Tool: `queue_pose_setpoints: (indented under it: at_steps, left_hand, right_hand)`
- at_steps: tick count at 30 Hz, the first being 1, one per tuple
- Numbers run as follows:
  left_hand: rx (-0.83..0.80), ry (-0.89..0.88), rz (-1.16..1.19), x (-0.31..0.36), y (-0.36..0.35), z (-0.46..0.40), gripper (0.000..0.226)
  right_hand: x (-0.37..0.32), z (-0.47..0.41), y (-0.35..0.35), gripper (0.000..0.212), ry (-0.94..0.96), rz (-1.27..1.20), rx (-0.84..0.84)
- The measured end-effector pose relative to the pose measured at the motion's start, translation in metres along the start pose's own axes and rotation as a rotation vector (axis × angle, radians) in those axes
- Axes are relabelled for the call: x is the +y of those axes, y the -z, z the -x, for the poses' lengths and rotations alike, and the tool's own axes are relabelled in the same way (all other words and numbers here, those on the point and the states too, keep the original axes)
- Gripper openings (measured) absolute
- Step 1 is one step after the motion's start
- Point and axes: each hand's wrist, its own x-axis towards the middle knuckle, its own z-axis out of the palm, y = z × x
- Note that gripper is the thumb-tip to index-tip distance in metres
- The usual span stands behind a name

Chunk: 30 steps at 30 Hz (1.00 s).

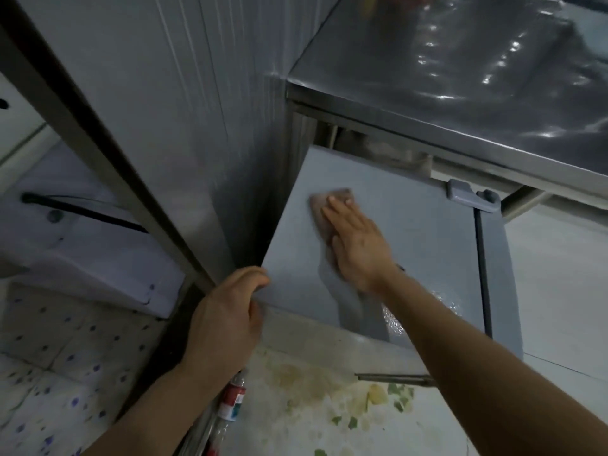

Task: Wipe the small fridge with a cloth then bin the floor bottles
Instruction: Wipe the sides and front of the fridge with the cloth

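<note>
The small fridge (411, 245) sits tucked under a steel tabletop (460, 93), its grey top taking up the middle of the view and its door hinge at about 2 o'clock. The right hand (360, 245) lies flat on that top, fingers (335, 212) stretched out and pressing a brownish cloth (320, 205) against the surface; the cloth shows past the fingertips toward 11 o'clock, and a darker, damp-looking streak trails from under the palm toward 6 o'clock. The left hand (227, 317) is at the fridge's near left corner, at 8 o'clock from the cloth, fingers curled over the edge and clenched on it. On the floor (312, 406), at 6 o'clock from the left hand and partly hidden by that forearm, lies a clear plastic bottle (232, 403) with a red label; something like a second bottle may lie just below it, but the view is too blurred to tell. Yellowish stains and green scraps mark the floor at 5 o'clock.
</note>
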Motion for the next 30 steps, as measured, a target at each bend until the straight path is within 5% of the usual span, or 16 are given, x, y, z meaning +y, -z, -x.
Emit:
queue_pose_setpoints:
  at_steps: [5, 12, 17, 30]
  left_hand:
    - [0.049, 0.075, 0.028, -0.004, 0.010, 0.004, 0.038]
    - [0.064, 0.120, 0.014, -0.012, 0.013, 0.027, 0.047]
    - [0.129, 0.048, -0.023, -0.005, 0.014, 0.033, 0.051]
    - [-0.029, -0.331, -0.351, 0.060, -0.065, 0.052, 0.064]
  right_hand:
    - [-0.029, -0.062, -0.010, 0.056, -0.025, 0.070, -0.028]
    - [-0.097, 0.030, -0.038, 0.051, 0.162, 0.047, 0.009]
    - [-0.120, 0.074, -0.067, 0.051, 0.176, 0.272, 0.073]
    - [0.037, 0.204, -0.025, 0.052, -0.022, 0.418, 0.373]
